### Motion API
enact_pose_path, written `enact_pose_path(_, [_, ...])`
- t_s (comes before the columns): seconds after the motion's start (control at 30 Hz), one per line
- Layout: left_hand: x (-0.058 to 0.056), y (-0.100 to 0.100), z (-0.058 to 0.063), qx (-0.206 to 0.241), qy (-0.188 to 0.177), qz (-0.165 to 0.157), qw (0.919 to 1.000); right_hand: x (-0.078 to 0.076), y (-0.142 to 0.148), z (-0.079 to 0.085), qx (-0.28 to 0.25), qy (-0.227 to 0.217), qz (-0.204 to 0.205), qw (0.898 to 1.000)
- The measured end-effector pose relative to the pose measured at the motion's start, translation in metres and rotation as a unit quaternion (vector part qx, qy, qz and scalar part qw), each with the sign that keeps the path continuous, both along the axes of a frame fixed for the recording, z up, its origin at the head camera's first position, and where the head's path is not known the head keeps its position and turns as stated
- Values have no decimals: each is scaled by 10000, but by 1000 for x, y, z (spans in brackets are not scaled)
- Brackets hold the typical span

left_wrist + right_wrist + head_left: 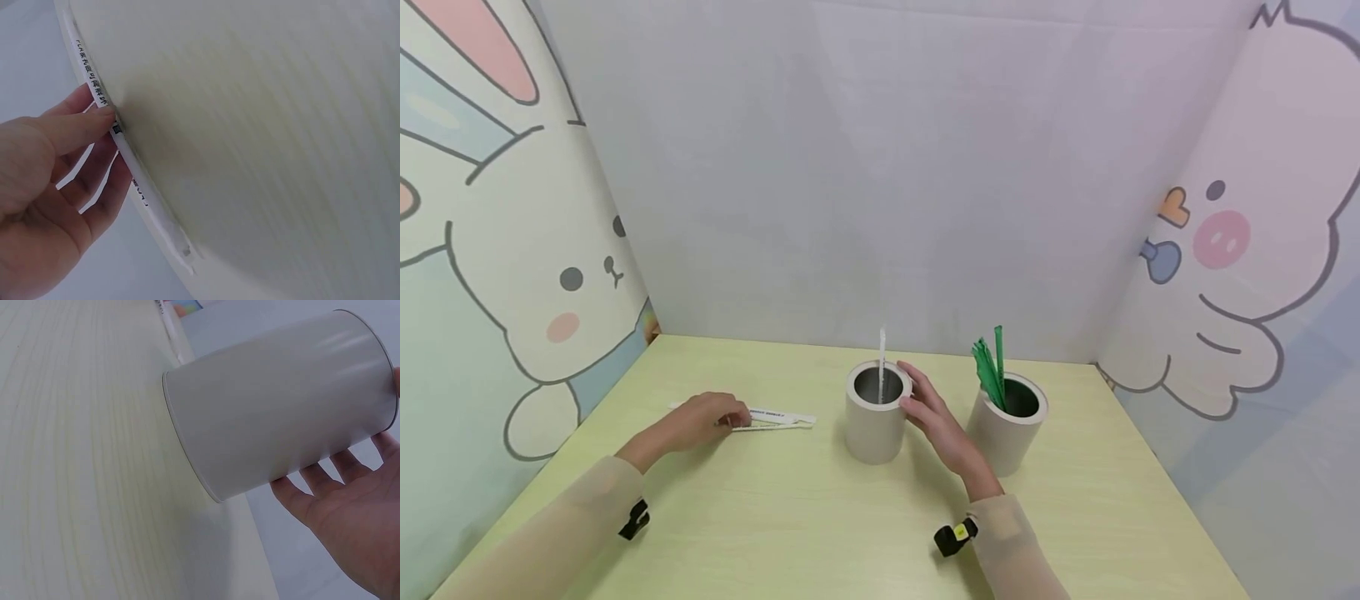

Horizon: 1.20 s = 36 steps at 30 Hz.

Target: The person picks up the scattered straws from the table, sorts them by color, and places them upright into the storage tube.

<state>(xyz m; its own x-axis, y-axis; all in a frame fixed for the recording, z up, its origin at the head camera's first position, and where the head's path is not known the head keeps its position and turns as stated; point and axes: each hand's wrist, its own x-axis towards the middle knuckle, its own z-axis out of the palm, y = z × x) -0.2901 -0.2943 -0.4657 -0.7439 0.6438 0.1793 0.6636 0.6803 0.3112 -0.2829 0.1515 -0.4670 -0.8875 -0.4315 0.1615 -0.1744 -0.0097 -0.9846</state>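
Observation:
My left hand (709, 419) is low over the left of the table, its thumb and fingertips pinching a white paper-wrapped straw (139, 167) with dark printing. Another white wrapped straw (793, 417) lies beside it on the table. On the right side of a light grey cylindrical holder (875, 433) rests my right hand (942, 423), fingers spread and fairly straight, thumb near the rim. That holder stands upright, with one white straw (882, 350) sticking up out of it. In the right wrist view, several fingertips touch the wall of the holder (275, 406).
Right of my right hand stands a second light holder (1009, 437), slightly tilted in view, containing several green wrapped straws (988, 372). A grey-white cloth (880, 183) rises behind the pale wooden table (790, 525). Cartoon-printed panels flank both sides.

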Motion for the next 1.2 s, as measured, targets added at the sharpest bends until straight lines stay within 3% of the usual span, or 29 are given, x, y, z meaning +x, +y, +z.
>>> enact_pose_path(0.27, [7, 9, 15, 479, 203, -236, 9984, 2, 0, 2, 7, 40, 31, 10000])
enact_pose_path(0.53, [12, 33, 42, 1296, -70, 211, 9913, 2, 0, 1, 30, 25, 49, 10000])
enact_pose_path(0.67, [13, 49, 53, 1668, -31, 522, 9846, 2, -1, 1, 38, 44, 26, 10000])
enact_pose_path(0.93, [17, 83, 71, 2548, -204, 1164, 9597, 2, 0, 1, 64, 33, 3, 10000])
enact_pose_path(1.2, [20, 114, 82, 3560, -539, 1423, 9220, 2, 0, 1, 32, 51, 49, 10000])
